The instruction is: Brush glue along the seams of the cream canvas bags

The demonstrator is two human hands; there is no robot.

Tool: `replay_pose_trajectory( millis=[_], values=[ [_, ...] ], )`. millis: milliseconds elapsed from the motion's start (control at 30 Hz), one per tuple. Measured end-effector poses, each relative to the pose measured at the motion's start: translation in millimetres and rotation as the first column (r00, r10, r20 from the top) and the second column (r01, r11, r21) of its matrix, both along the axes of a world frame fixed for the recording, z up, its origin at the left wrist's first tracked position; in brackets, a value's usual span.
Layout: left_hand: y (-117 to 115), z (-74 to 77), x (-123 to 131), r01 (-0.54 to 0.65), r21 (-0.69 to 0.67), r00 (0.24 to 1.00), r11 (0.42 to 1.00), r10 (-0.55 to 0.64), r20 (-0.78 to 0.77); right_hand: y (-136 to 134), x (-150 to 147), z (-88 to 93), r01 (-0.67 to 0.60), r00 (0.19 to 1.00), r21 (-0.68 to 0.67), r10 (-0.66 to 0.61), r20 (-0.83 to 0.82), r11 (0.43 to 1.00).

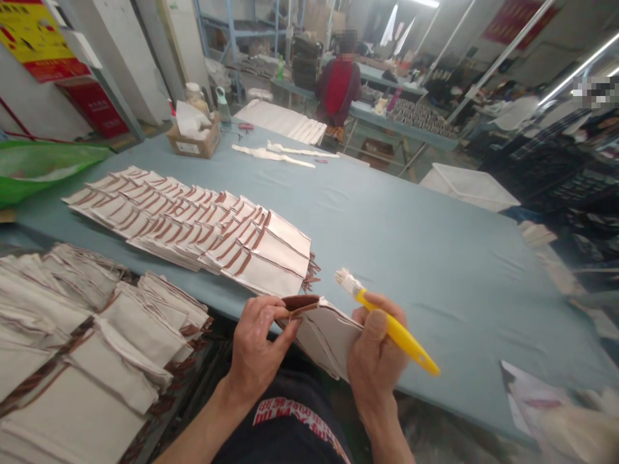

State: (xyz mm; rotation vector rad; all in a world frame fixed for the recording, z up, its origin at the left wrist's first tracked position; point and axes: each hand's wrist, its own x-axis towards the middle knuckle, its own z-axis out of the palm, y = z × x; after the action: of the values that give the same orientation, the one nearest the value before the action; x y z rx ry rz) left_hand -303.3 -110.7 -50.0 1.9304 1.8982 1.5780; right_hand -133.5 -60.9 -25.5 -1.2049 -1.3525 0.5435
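Observation:
Between my hands, over the table's near edge, is a cream fabric piece with brown edging, perhaps a pouch. My left hand pinches its brown edge at the upper left, thumb on one side and fingers on the other. My right hand grips the piece's right end and also holds a yellow-handled brush across the thumb. The brush's pale bristles point up and left, apart from the fabric. Just beyond my left hand, overlapping rows of similar cream pieces with brown edges lie on the table.
The blue-grey table spreads ahead and right. More cream pieces are piled at lower left. A tissue box, a bottle and cream strips lie toward the back. A white bin stands past the far edge; a person is beyond.

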Motion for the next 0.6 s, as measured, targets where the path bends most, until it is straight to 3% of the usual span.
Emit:
replay_pose_trajectory(
  millis=[133,300,467,600],
  values=[
    [-2.2,12.0,-9.3,0.173,-0.109,0.984,0.979,-0.166,0.072,-3.3,5.2,-4.0,-0.013,1.000,0.043,0.012,0.027,0.999],
    [-9.9,44.1,-11.5,0.434,-0.265,0.894,0.861,-0.375,0.245,-12.4,11.5,-9.9,-0.100,0.990,0.068,0.092,0.103,0.993],
    [-21.7,74.6,-2.7,0.461,-0.321,0.887,0.827,-0.417,0.201,-18.6,16.7,-9.8,-0.193,0.978,0.125,0.181,0.105,0.973],
    [-22.8,81.9,5.2,0.529,-0.350,0.849,0.773,-0.481,0.221,-18.2,22.7,-5.0,-0.222,0.970,0.144,0.202,0.138,0.964]
  ],
)
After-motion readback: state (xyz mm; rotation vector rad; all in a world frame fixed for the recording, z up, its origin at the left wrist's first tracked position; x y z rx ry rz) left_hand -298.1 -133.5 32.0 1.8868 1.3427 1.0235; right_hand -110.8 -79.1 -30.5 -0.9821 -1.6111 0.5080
